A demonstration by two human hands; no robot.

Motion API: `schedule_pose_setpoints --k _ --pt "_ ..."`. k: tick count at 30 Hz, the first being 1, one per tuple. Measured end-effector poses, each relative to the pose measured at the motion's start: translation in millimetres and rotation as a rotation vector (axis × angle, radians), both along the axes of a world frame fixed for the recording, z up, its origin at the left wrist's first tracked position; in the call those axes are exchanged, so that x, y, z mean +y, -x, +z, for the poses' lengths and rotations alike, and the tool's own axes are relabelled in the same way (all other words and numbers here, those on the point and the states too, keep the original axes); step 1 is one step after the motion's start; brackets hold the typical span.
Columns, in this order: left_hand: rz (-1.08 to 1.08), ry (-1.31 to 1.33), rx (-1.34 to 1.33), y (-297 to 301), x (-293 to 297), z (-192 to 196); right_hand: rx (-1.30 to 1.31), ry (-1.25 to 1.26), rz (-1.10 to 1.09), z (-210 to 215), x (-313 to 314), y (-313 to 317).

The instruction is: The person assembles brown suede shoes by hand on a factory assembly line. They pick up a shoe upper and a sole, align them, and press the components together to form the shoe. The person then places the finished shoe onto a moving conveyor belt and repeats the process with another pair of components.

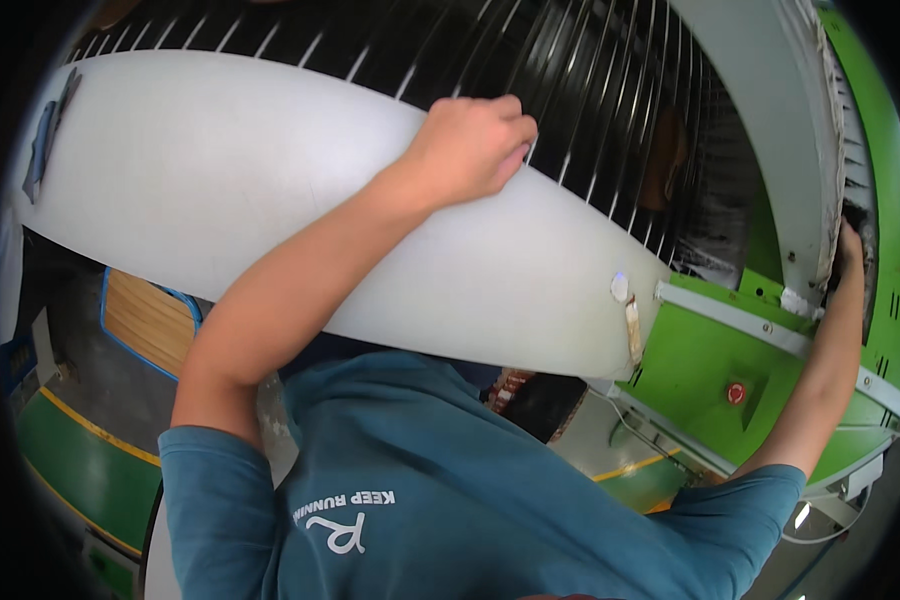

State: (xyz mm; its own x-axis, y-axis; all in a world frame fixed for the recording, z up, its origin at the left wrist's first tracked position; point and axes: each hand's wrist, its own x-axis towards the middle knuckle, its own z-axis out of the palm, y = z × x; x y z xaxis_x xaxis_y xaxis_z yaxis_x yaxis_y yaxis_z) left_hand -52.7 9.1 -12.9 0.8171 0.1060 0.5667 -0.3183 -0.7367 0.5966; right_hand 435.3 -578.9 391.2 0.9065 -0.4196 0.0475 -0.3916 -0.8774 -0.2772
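Observation:
A long white panel (220, 170) curves across the view in front of my body. At its far edge rests my left hand (475, 145), fingers curled in and closed; what they may hold is hidden. Just beyond this hand run several thin, shiny metal rods (565, 165) over a dark space. My right arm stretches far out to the right. There my right hand (850, 245) reaches into a gap between a pale curved cover (770, 110) and the green machine frame (895, 130). Its fingers are mostly hidden in dark, brush-like material.
A red button (736, 392) sits on the green machine side (680, 350), below a grey metal rail (735, 318). A blue-grey strip (42, 150) lies at the panel's left end. Lower left stands a blue-edged wooden board (150, 315), above a green floor with yellow lines.

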Motion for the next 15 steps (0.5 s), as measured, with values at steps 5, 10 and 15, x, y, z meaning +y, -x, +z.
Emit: schedule_pose_setpoints --k 5,10,15 --pt "0.01 -0.032 0.04 -9 -4 11 -0.128 0.142 0.222 -71 31 21" --pt "0.013 -0.141 0.091 -11 -3 11 -0.217 0.114 0.408 -137 54 30" --pt "-0.038 -0.024 0.071 -7 3 21 -0.189 0.011 0.401 -187 71 17"
